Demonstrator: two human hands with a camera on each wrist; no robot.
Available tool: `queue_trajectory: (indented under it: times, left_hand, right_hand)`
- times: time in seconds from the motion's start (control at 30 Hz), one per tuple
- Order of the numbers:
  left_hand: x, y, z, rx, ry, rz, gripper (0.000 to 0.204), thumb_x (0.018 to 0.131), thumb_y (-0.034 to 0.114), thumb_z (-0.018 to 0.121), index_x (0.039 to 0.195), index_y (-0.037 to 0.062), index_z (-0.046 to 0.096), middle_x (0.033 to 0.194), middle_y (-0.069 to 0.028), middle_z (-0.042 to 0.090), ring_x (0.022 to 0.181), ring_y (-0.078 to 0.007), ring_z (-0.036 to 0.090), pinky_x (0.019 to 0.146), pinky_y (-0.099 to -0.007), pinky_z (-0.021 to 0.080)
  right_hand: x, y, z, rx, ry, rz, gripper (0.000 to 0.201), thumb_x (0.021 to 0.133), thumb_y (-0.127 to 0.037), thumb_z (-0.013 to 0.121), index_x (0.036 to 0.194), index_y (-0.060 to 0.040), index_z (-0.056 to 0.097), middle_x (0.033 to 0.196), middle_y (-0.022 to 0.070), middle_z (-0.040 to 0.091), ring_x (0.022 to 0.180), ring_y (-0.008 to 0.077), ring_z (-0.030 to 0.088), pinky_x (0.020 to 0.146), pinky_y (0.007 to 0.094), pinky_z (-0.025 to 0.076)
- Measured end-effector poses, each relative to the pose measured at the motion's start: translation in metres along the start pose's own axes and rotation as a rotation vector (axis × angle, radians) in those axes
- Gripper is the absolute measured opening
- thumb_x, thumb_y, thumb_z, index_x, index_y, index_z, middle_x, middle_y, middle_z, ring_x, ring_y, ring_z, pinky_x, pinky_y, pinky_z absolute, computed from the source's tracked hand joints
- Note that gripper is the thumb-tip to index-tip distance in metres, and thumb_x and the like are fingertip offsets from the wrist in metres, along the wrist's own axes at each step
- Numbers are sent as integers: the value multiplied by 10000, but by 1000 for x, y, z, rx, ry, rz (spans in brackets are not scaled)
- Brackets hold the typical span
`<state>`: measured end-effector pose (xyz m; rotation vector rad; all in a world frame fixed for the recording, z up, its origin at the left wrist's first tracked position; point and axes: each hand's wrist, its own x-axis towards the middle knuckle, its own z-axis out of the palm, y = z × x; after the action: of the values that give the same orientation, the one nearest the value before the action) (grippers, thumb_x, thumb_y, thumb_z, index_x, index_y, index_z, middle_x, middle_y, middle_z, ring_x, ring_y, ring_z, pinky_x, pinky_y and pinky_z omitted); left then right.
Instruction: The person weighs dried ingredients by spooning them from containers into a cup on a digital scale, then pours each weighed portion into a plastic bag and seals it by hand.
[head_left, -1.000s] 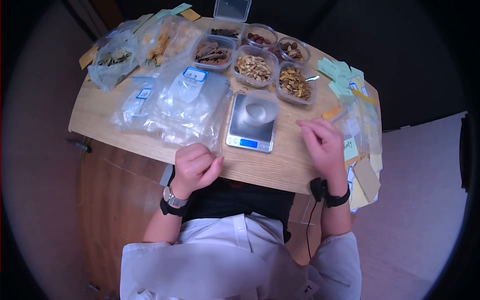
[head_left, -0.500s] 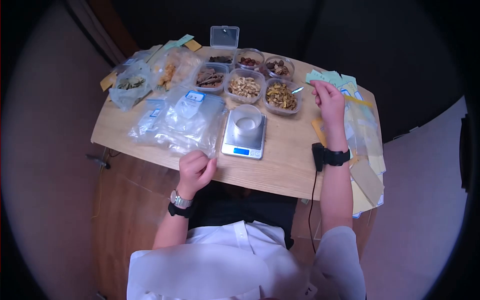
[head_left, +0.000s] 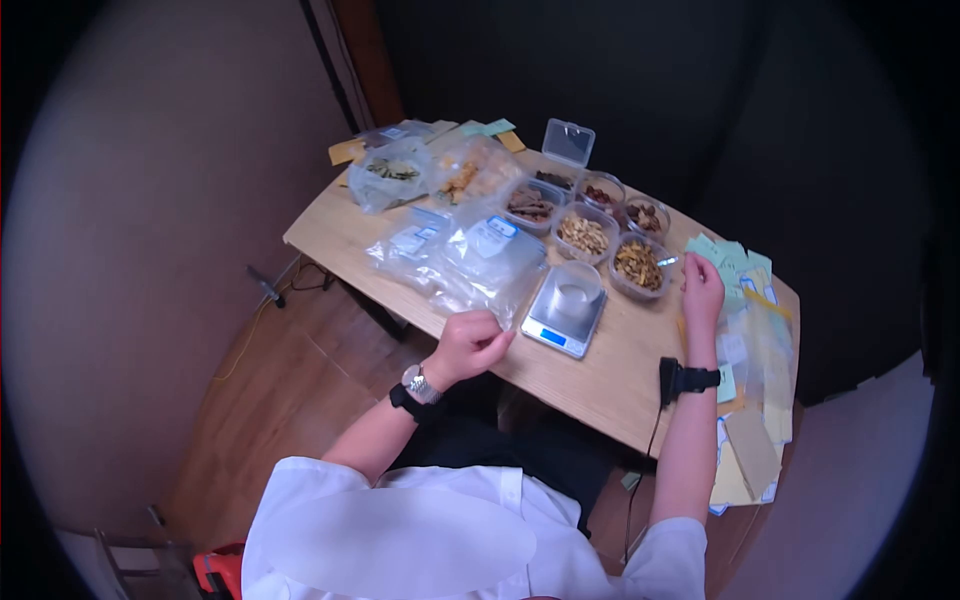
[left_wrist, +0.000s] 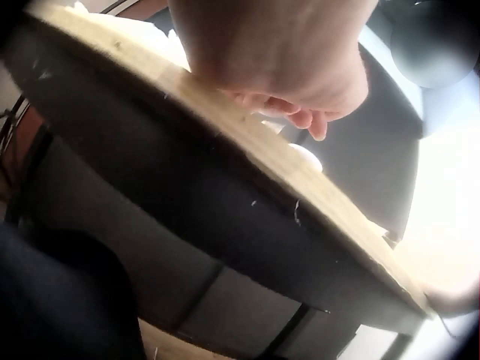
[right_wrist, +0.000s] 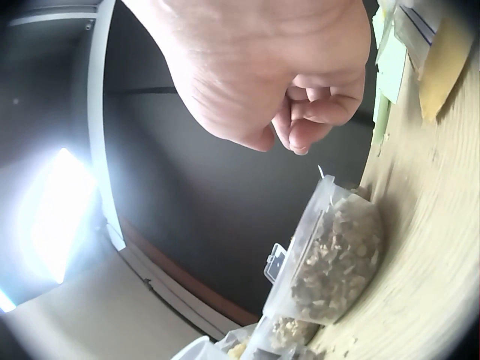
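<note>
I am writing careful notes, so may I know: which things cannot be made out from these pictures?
Head view: digits on the display of the scale, too small.
Head view: writing on the green papers, too small.
Left wrist view: most of the tabletop, hidden by low angle and left hand.
Right wrist view: container of pale pieces, cut by lower edge.

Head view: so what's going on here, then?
A person is at a wooden table. The right hand is held out near a clear tub of yellow-brown pieces, with no visible grip on anything. The left hand, also holding nothing visible, is at the table's near edge beside some clear plastic bags. Between the hands, a small scale carries a translucent cup. Its display is lit, but the reading is too small to make out.
</note>
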<state>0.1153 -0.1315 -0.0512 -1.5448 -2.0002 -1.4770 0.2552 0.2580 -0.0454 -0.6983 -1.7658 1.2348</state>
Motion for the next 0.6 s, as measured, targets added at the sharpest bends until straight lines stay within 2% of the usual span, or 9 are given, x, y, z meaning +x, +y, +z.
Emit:
queue_trajectory:
  times: [0.1,0.13,0.2,0.3,0.43,0.5,0.53,0.6]
  left_hand:
    - [27,33,-21,-61,-154,163,311,846,56,753,598,34,567,573,-80,482,482,-250,493,471,-376,360]
    - [42,46,-28,-59,-142,154,311,846,56,753,598,34,567,573,-80,482,482,-250,493,471,-376,360]
    - [76,67,-35,-108,-132,352,308,843,83,768,601,43,581,575,-69,488,490,-244,503,469,-378,364]
    - [125,65,-35,-125,-150,395,312,871,120,761,614,48,598,582,-70,507,499,-249,516,473,-375,379]
    - [184,40,-9,-177,-148,287,316,917,165,737,651,29,633,604,-89,542,525,-259,539,499,-366,406]
    - [199,21,12,-268,-153,139,314,952,189,714,702,4,671,638,-103,586,561,-251,566,539,-353,432]
    - [203,16,17,-287,-157,143,314,952,189,714,702,4,671,638,-103,586,561,-251,566,539,-353,432]
    - [202,7,25,-343,-164,47,295,957,199,714,755,-15,698,655,-102,604,594,-227,582,568,-342,444]
  right_hand:
    - [0,1,-1,-48,-3,12,264,1015,-231,668,1154,-14,725,908,1,670,747,59,563,630,220,465]
    - [0,-1,-1,-45,19,3,264,1018,-231,666,1155,-13,725,903,2,669,737,59,559,622,220,459]
    - [-1,2,-1,-46,25,-7,264,1021,-231,664,1155,-13,725,898,3,667,726,59,556,614,221,453]
    - [3,14,-4,-14,25,59,269,1024,-232,663,1157,-6,724,887,4,663,687,52,532,588,215,430]
    - [1,4,-4,-42,18,105,266,1030,-234,659,1155,-10,727,875,-2,656,652,40,506,568,200,406]
    - [-1,5,-7,-38,-14,153,257,1038,-234,648,1159,-22,729,881,-7,662,654,37,513,572,192,412]
    - [0,3,-7,-52,0,155,257,1038,-234,648,1159,-22,729,881,-7,662,654,37,513,572,192,412]
    - [-5,-1,-5,-40,-41,232,261,1040,-235,645,1174,-26,725,896,-8,671,668,34,519,583,189,421]
